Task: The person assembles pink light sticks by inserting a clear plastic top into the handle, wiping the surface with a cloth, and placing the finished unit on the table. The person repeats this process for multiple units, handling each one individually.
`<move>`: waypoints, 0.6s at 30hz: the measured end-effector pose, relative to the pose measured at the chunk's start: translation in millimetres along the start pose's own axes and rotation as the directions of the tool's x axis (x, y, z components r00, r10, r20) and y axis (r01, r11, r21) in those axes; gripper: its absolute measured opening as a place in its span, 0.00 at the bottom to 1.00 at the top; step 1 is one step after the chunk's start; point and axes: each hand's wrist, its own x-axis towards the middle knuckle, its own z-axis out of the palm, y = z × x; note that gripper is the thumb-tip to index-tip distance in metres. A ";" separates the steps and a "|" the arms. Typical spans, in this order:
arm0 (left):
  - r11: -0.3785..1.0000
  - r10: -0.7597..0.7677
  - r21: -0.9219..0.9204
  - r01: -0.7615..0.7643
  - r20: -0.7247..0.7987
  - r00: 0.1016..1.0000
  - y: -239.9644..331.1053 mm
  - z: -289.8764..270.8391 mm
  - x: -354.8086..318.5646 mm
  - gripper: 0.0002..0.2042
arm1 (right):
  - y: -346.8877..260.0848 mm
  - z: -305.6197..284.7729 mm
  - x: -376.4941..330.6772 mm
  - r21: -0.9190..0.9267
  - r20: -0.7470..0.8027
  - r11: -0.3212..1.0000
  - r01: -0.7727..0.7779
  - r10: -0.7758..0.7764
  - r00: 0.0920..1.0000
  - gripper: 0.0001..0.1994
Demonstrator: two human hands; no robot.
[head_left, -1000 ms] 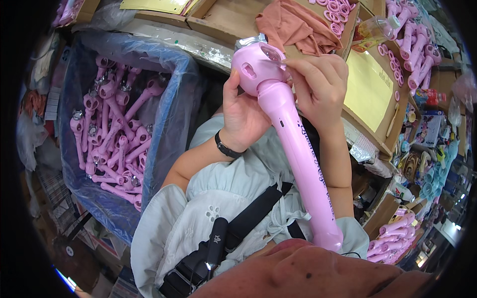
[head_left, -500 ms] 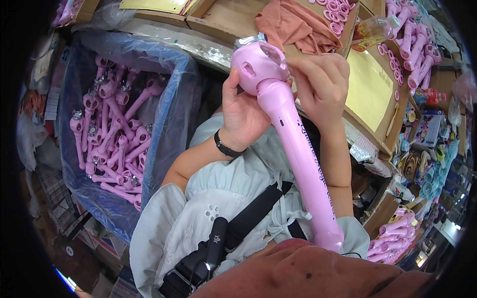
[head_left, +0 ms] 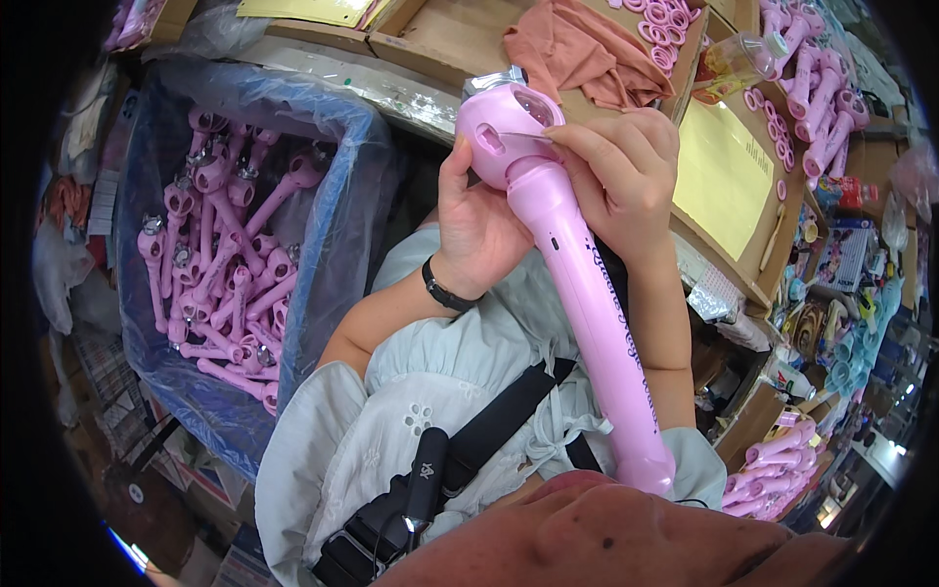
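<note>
1. One wand (head_left: 599, 323), pink, right of the bin (head_left: 323, 254), held off any surface by both hands.
2. Left hand (head_left: 479, 230): cupped round the head (head_left: 476, 117), with thumb up the bin-facing side; other fingers hidden behind. Probably for taking the weight and stopping roll.
3. Right hand (head_left: 626, 176): farther from the bin, thumb and forefinger pinched tight on a thin sliver (head_left: 528, 135). Too fine for telling what kind.
4. Sliver aimed toward the bin side, across the head, near the slot (head_left: 491, 140). Cannot tell if inside or just over.
5. Facing up at the camera: slot plus round window (head_left: 534, 108). Likely so for easy view and reach.
6. Long axis steeply slanted. Head end away from wearer, about level with the bin's far part, silver cap (head_left: 494, 82) outermost. Tail end back toward wearer, farther right of the bin.
7. Shaft alongside the right forearm; maybe for extra support, contact unclear.
8. Inside the bin: more wands (head_left: 240, 305), heaped at mixed angles, seemingly for bulk keeping.
9. Right of the bin, toward its far side: cloth (head_left: 587, 54); farther right, yellow paper (head_left: 724, 176).
</note>
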 end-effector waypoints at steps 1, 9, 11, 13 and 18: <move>1.000 -0.006 0.028 0.005 0.038 0.999 0.0 0.0 -0.2 0.34 | 0.0 0.4 0.5 -0.026 -0.018 1.000 -0.005 0.004 1.000 0.12; 0.999 -0.036 -0.015 0.038 0.128 0.991 0.7 -1.7 0.4 0.34 | -3.9 -1.9 5.5 -0.089 -0.020 0.995 -0.054 0.052 0.998 0.11; 0.998 -0.007 -0.062 0.011 0.056 0.998 0.6 -2.9 0.9 0.34 | -5.2 -2.3 4.9 -0.042 0.014 0.999 0.005 -0.004 1.000 0.11; 0.999 -0.004 -0.048 0.006 0.036 0.999 0.6 -3.9 1.1 0.34 | -4.4 -1.6 2.2 -0.030 0.019 0.999 0.017 -0.016 1.000 0.10; 0.996 -0.018 0.086 0.016 0.023 1.000 4.9 -3.3 -2.8 0.36 | 4.0 -7.5 -30.0 -0.167 -0.172 0.952 -0.256 0.228 0.958 0.09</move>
